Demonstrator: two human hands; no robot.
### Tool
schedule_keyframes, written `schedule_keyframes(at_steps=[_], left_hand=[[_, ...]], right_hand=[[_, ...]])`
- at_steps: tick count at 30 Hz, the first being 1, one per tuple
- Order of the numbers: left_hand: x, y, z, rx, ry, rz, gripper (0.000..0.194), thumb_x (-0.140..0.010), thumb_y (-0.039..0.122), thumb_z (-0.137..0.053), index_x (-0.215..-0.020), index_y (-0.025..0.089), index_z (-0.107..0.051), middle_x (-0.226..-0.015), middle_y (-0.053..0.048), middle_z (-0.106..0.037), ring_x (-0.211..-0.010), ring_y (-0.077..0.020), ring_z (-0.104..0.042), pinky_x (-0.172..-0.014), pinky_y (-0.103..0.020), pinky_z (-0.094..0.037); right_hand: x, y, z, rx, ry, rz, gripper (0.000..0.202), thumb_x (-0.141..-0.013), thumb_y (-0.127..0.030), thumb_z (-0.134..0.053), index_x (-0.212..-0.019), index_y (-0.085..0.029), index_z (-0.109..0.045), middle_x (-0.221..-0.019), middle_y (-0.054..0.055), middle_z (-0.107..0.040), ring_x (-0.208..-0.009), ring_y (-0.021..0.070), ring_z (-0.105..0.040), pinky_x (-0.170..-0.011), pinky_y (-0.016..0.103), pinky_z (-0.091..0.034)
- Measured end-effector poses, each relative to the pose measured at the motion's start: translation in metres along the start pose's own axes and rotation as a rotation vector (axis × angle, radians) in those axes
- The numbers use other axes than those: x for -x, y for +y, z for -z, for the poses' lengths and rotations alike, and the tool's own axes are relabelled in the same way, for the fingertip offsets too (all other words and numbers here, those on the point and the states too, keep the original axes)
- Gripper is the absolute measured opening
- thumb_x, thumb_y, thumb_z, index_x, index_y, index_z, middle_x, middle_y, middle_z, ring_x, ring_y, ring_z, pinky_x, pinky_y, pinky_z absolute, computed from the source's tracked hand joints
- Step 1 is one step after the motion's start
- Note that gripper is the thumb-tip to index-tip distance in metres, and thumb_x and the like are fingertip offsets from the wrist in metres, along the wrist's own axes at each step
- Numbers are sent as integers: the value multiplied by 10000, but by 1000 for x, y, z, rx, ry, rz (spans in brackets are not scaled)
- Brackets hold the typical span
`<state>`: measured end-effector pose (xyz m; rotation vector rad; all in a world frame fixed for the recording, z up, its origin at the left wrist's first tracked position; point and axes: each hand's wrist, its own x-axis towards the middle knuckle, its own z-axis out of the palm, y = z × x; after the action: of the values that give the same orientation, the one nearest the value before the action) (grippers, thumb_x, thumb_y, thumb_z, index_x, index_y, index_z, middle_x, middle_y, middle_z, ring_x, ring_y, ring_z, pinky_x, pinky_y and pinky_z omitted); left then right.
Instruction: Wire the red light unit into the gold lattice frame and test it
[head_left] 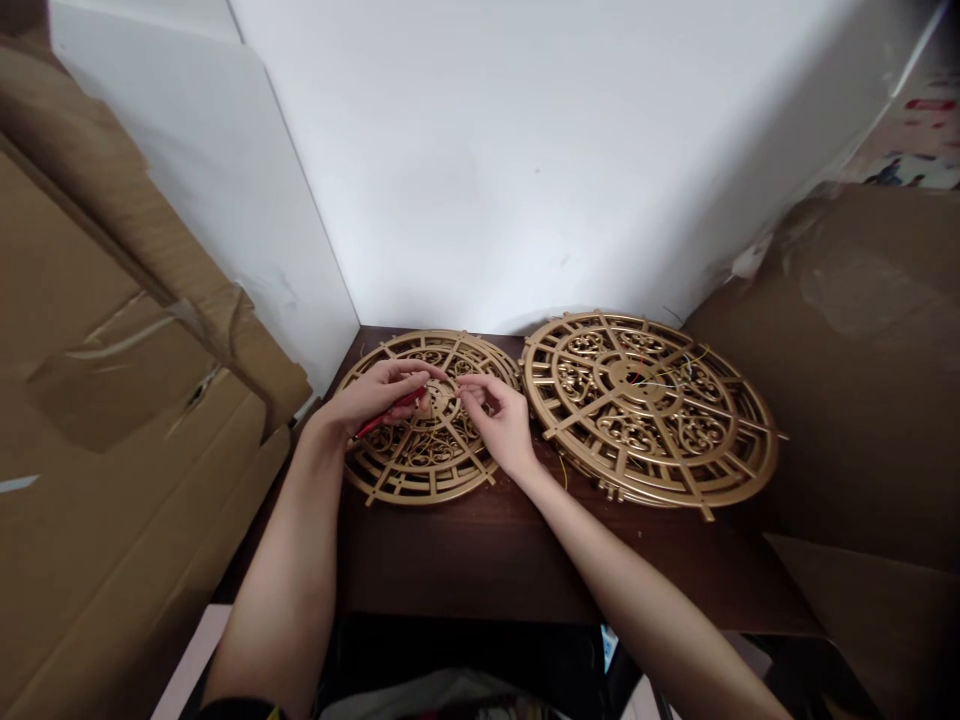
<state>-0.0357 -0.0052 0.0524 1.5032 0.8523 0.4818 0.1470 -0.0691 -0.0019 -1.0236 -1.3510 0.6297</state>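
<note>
Left hand (386, 392) is curled round the red tool (373, 425), right hand (501, 418) half-curled, fingertips near thumb, can't tell if pinching anything, both over left disc (427, 468) on table (450, 570); best angle tool off fingers.

white panel (465, 170) bright | right-hand cardboard (840, 400) dim | edges stretched | fine detail soft
</note>
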Motion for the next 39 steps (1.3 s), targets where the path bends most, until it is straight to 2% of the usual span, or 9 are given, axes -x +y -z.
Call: schedule_keyframes(at_steps=[5, 8, 10, 13, 15, 22, 29, 36, 39], left_hand=[[-6, -4, 5, -361, 97, -131, 224, -766, 289, -643, -938, 153, -685, -578, 47, -422, -504, -71, -345, -468, -205, -269], [-9, -7, 7, -499, 46, -157, 172, -729, 240, -637, -849, 150, -720, -530, 54, -387, -522, -82, -342, -510, -220, -278], [-10, -7, 6, -536, 13, -161, 195, -720, 244, -643, -865, 156, -739, -558, 37, -482, -547, -90, -382, -537, -230, -298], [-12, -8, 4, -568, -9, -157, 214, -716, 272, -657, -873, 161, -752, -728, -12, -666, -637, -114, -485, -608, -248, -359], [-13, -9, 3, -589, -14, -129, 213, -709, 286, -670, -859, 159, -754, -790, -30, -708, -672, -126, -523, -639, -259, -382], [-16, -13, 1, -568, 47, -155, 164, -698, 303, -700, -775, 167, -748, -758, -36, -723, -720, -150, -600, -695, -273, -436], [-16, -14, 1, -389, 119, -136, 257, -772, 352, -653, -863, 130, -745, -756, -71, -723, -670, -148, -616, -660, -279, -482], [-15, -10, 1, -497, 29, -194, 177, -710, 171, -612, -820, 159, -750, -826, -50, -733, -789, -166, -634, -747, -287, -471], [-15, -9, -2, -586, 34, -237, 276, -646, 50, -513, -751, 165, -741, -783, -30, -706, -733, -141, -597, -699, -267, -446]], right_hand=[[5, -3, 0, 181, -43, 199, 273, -875, -178, -547, -1132, -211, -633, -848, 24, -702, -720, 135, -625, -738, 282, -529], [5, -4, 1, 254, -50, 273, 182, -879, -165, -549, -1004, -195, -678, -829, 37, -703, -707, 139, -612, -704, 279, -515], [5, -4, 2, 292, -49, 293, 160, -872, -145, -547, -922, -195, -690, -801, 33, -694, -693, 141, -593, -688, 280, -501], [5, -6, 3, 302, -38, 283, 162, -870, -135, -542, -895, -189, -692, -792, 33, -685, -680, 140, -572, -677, 280, -483], [5, -6, 3, 284, -34, 264, 158, -870, -142, -543, -892, -180, -695, -784, 35, -679, -665, 136, -563, -661, 274, -472], [4, -7, 3, 229, -12, 148, 146, -871, -182, -553, -904, -196, -694, -753, 13, -650, -653, 130, -558, -649, 264, -467], [5, -8, 3, 281, -6, 138, 164, -876, -171, -535, -916, -212, -689, -820, 25, -547, -667, 127, -520, -604, 261, -443], [6, -3, 3, 279, -47, 135, 171, -864, -138, -526, -901, -191, -685, -746, 2, -531, -627, 118, -501, -598, 256, -416], [5, -3, 2, 277, -37, 119, 168, -859, -141, -529, -889, -190, -686, -744, 2, -543, -619, 117, -500, -595, 255, -414]])
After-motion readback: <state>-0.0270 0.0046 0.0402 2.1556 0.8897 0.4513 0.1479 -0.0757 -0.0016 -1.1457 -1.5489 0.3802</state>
